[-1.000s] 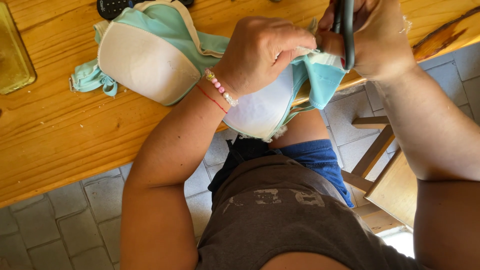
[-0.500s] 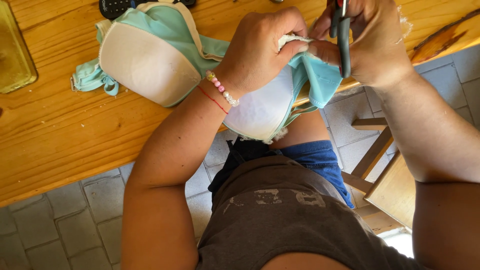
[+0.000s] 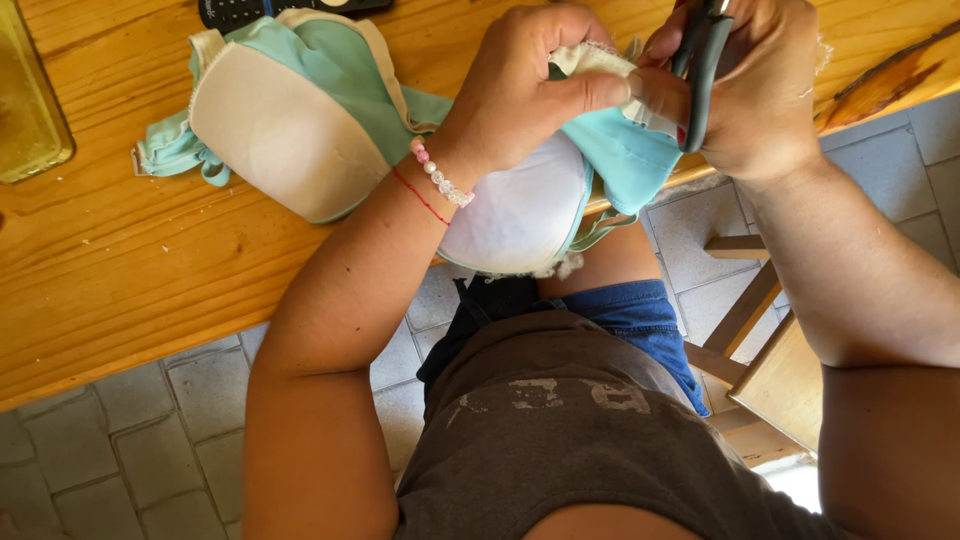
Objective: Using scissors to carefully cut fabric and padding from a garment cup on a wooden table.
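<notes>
At the near edge of the wooden counter, a mint-green bra with pale padded cups, spread half on the wood and half off it. One cup flat on the counter, well left of both hands; the other cup hanging past the edge, gathered up under the left hand. Left hand clenched over that cup's top, thumb pressing a cream lace trim against the green fabric, beaded bracelet and red thread at the wrist. Right hand just beside it, touching, wrapped around dark scissors held upright against the fabric. Beyond the bra, at the far edge, a black remote. Below the edge, grey floor tiles and a wooden chair.
</notes>
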